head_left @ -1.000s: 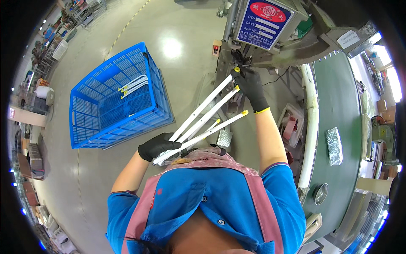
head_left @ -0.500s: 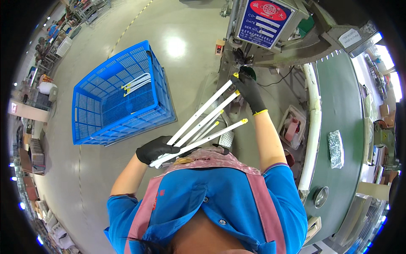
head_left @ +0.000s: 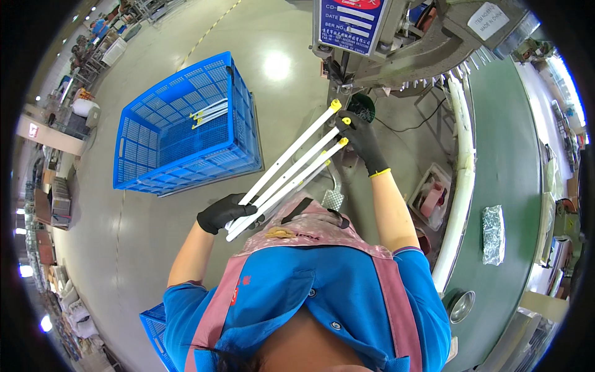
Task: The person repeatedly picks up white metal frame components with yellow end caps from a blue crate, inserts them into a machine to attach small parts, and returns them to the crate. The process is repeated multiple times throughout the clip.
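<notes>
While a glossy grey workshop floor (head_left: 149,235) is stretching below, a black-gloved left hand (head_left: 224,212) is gripping slim white yellow-tipped rods (head_left: 288,154). Lengthwise, they are slanting forward-right, a black-gloved right hand (head_left: 362,137) clasping one tip.

You wear a blue short-sleeved shirt (head_left: 273,276) with round buttons (head_left: 336,325), a mottled pink apron (head_left: 322,234) with plain pink straps (head_left: 392,294), a black left glove (head_left: 223,212) and a black, yellow-hemmed right glove (head_left: 364,144).
</notes>
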Demonstrator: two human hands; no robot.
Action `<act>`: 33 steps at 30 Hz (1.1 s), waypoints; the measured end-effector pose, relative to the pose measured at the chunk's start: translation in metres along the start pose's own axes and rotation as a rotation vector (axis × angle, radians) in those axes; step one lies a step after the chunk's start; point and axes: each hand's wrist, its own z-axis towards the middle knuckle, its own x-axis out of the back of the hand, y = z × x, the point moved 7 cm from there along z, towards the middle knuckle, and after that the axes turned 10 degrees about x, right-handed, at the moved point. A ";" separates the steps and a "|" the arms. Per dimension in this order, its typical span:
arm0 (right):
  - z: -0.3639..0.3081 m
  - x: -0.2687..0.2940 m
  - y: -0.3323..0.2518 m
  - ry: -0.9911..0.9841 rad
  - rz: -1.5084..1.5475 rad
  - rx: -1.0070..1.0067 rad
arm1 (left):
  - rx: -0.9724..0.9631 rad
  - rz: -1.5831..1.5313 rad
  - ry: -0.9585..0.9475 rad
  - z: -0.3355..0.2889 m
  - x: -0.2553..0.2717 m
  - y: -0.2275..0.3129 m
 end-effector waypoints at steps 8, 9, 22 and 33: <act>0.002 0.002 -0.014 0.000 0.026 0.074 | -0.087 0.050 0.041 0.005 -0.002 0.000; 0.002 0.003 -0.014 -0.003 -0.005 0.102 | -0.100 0.075 0.044 0.006 -0.002 0.000; 0.005 -0.002 0.010 -0.058 -0.246 0.243 | 0.012 0.047 0.110 0.001 -0.010 -0.006; 0.018 -0.002 0.008 0.035 -0.351 0.305 | -0.044 0.040 0.219 -0.019 -0.031 0.014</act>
